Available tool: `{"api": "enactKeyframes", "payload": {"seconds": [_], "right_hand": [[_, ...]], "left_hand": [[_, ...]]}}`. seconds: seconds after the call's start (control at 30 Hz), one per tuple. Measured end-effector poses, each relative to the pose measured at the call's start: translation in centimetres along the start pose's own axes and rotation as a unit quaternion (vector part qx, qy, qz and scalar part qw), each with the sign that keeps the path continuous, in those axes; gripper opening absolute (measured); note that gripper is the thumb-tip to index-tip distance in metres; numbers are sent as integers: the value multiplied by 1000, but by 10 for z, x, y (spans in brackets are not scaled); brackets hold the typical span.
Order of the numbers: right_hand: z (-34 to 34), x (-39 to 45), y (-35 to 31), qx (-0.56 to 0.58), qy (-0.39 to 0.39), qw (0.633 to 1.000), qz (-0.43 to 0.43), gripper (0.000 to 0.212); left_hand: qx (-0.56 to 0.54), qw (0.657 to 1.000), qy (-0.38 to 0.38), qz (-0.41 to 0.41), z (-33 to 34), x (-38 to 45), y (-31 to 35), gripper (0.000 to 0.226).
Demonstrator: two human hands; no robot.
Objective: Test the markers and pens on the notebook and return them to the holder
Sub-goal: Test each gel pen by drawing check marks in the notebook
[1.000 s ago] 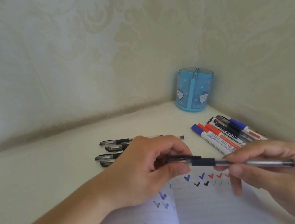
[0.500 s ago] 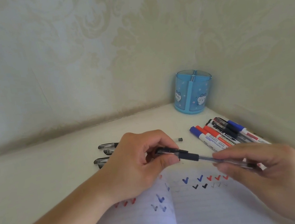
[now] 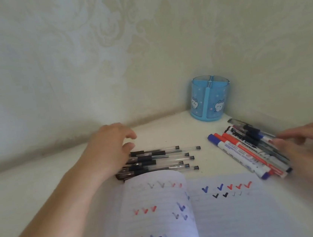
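An open lined notebook (image 3: pixel 226 220) with red, blue and black check marks lies in front of me. My left hand (image 3: pixel 108 149) hovers over the capped ends of several black-capped clear pens (image 3: pixel 166 159) lying in a row; its fingers are loosely bent and hold nothing. My right hand (image 3: pixel 308 143) reaches with straight fingers onto the near end of a pile of red, blue and black markers and pens (image 3: pixel 240 150). The blue translucent holder (image 3: pixel 209 100) stands in the corner with nothing in it.
The white tabletop (image 3: pixel 32 192) meets wallpapered walls at the back and the right, forming a corner behind the holder. The notebook's left page curls up near the black pens.
Both hands held one black-capped pen over the notebook before. Now they have parted: the left moved back over the pen row, the right went to the marker pile, and neither holds a pen.
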State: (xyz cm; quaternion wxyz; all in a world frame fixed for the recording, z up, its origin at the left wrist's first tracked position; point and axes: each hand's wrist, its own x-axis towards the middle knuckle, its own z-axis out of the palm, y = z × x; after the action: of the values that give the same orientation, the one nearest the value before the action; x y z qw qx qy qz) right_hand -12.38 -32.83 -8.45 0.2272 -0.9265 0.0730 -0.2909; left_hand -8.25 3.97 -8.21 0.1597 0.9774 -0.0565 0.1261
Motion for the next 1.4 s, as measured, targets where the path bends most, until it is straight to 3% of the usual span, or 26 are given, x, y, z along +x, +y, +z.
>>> {"api": "enactKeyframes", "payload": {"seconds": [0.13,0.3,0.47,0.57,0.67,0.8,0.97,1.07,1.4], "right_hand": [[10,0,11,-24,-52,998,27,22],[9,-1,6,-13,-67,997,19,9],[2,-5,-7,39,-55,998,-19,8],[-2,-15,-25,160,-80,981,-72,16],[-3,-29,-38,271,-166,936,-151,31],[-4,-42,-44,353,-214,881,-232,33],[1,-41,-48,364,-202,854,-311,9],[1,-42,-49,381,-213,847,-304,10],[-5,-44,-52,419,-252,821,-295,12]], "left_hand": [[25,996,-66,-47,-4,-1,-10,12],[2,996,-68,-59,-2,1,-9,11],[-61,995,36,-64,-12,0,0,18],[-212,971,107,-19,-23,-12,29,13],[-347,934,18,80,-20,-34,69,14],[-289,935,-78,190,1,-47,80,7],[-201,920,-102,321,12,-51,83,17],[-175,919,-108,337,13,-54,83,27],[-224,905,-183,312,4,-56,86,25]]}}
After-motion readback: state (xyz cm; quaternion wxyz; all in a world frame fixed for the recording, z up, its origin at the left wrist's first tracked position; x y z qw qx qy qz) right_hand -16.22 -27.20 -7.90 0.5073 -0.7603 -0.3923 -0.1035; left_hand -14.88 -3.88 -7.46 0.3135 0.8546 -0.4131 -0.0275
